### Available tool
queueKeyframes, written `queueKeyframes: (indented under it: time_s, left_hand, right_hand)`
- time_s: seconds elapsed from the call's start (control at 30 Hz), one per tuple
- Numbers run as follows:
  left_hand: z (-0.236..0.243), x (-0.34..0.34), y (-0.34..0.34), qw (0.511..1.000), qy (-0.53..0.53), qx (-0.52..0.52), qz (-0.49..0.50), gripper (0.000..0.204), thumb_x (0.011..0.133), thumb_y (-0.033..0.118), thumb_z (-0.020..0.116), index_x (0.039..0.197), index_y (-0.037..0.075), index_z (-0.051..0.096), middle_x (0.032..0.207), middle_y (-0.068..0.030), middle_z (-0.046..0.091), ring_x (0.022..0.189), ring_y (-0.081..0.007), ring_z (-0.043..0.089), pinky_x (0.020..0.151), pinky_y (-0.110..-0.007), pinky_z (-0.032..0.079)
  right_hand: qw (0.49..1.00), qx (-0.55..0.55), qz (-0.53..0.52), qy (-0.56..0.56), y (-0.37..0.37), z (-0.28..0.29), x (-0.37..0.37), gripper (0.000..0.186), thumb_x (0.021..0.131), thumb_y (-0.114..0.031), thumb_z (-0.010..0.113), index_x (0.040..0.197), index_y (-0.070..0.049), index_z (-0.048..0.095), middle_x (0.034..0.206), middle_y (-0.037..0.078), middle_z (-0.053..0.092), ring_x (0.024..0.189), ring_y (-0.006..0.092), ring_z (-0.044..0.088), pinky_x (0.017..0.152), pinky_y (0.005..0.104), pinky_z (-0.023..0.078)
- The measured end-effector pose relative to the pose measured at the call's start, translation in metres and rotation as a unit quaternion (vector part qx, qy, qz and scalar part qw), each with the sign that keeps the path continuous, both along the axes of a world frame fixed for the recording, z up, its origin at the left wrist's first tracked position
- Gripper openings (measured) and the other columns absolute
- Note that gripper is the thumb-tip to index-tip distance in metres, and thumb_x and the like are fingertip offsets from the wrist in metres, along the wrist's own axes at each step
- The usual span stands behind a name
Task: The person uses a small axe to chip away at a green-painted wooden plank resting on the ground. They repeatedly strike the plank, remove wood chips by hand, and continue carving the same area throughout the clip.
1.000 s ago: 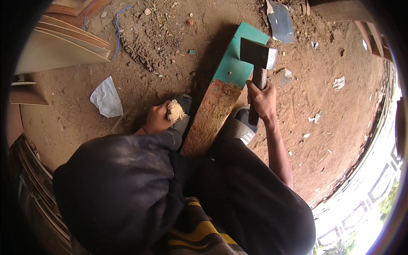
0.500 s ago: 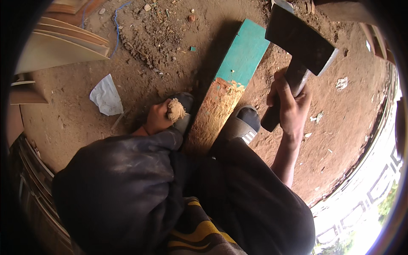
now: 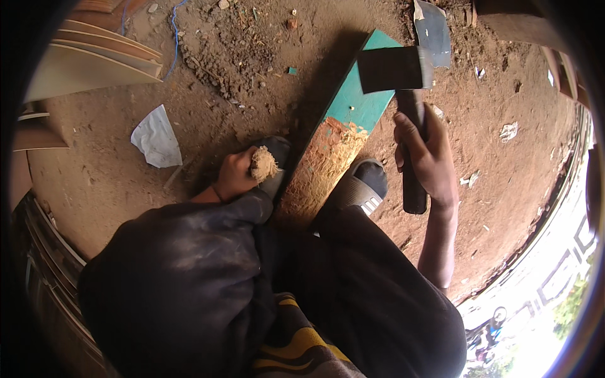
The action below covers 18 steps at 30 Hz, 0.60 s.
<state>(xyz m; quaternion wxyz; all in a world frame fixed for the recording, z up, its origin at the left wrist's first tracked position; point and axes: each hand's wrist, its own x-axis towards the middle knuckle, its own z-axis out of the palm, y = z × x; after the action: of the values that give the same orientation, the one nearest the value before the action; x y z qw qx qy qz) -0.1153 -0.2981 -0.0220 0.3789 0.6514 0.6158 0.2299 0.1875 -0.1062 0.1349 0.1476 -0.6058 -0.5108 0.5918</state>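
My right hand [image 3: 428,154] grips the dark handle of a hatchet [image 3: 394,69], its broad head raised over the upper part of a thick wooden beam [image 3: 328,157]. The beam's far part is painted green; the near part is bare, rough and chipped. Left of it, my left hand [image 3: 233,175] is closed around a wooden handle [image 3: 263,165] whose frayed, mushroomed top faces up. The lower end of that tool is hidden beneath the hand. My feet, in grey-and-black sandals [image 3: 362,189], stand on either side of the beam.
Bare brown soil lies around. Crumpled white paper [image 3: 157,140] is at left, near stacked boards [image 3: 94,63] and a blue string [image 3: 174,38]. A dark flat scrap [image 3: 433,34] lies beyond the beam's far end. Small litter is scattered at right.
The hatchet has swung leftward over the green part of the beam, and its handle has turned more upright. My left hand and the wooden handle stay nearly in place.
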Motion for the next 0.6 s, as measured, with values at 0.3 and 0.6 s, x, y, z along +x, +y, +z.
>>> queueKeyframes:
  time_s: [0.3,0.6]
  left_hand:
    - [-0.003,-0.003,-0.004,1.0,0.004,0.009,-0.016,0.057,0.067,0.018,0.074,0.116,-0.004,0.057,0.084,-0.0202,0.066,0.075,-0.0385,0.066,0.068,-0.044,0.053]
    - [-0.01,-0.004,-0.007,1.0,0.014,0.014,-0.015,0.06,0.065,0.017,0.075,0.118,-0.003,0.056,0.087,-0.0196,0.067,0.078,-0.0373,0.066,0.069,-0.043,0.054]
  right_hand:
    - [0.995,0.041,0.064,0.068,0.015,0.012,-0.011,0.033,0.097,-0.034,0.06,0.098,-0.001,0.056,0.064,0.001,0.053,0.05,0.0065,0.051,0.046,0.0233,0.042]
    - [0.936,-0.147,0.306,-0.088,0.022,-0.022,-0.017,0.032,0.099,-0.031,0.055,0.104,0.0,0.05,0.068,0.007,0.055,0.052,0.0133,0.057,0.046,0.0297,0.046]
